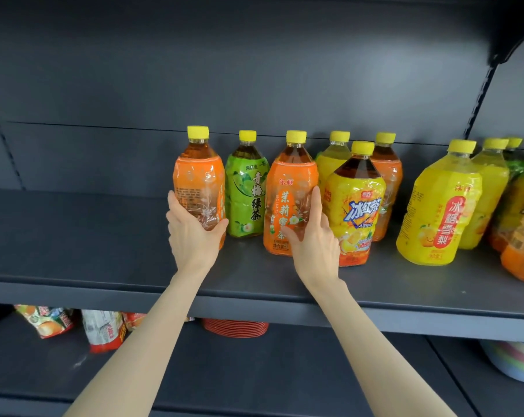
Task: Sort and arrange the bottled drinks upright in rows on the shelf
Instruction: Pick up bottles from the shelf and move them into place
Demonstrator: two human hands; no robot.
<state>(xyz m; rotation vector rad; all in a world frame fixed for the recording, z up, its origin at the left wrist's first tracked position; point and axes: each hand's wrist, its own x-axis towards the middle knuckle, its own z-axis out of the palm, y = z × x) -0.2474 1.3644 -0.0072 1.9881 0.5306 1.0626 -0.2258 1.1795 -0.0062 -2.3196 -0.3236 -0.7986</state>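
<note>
Yellow-capped drink bottles stand upright on the dark grey shelf (pixel 74 236). My left hand (pixel 191 236) grips the lower part of the leftmost orange-labelled bottle (pixel 199 182). My right hand (pixel 313 236) grips a second orange-labelled bottle (pixel 288 200) from its right side. A green-labelled bottle (pixel 247 191) stands between them, a little further back. A yellow iced-tea bottle (pixel 357 203) stands just right of my right hand, with a yellow bottle (pixel 334 164) and an orange one (pixel 387 176) behind it.
Further right stand yellow pear-drink bottles (pixel 441 206) in a row, and orange and green bottles (pixel 522 224) at the frame edge. The lower shelf holds snack bags (pixel 101 329), red plates (pixel 235 328) and pastel bowls (pixel 513 362).
</note>
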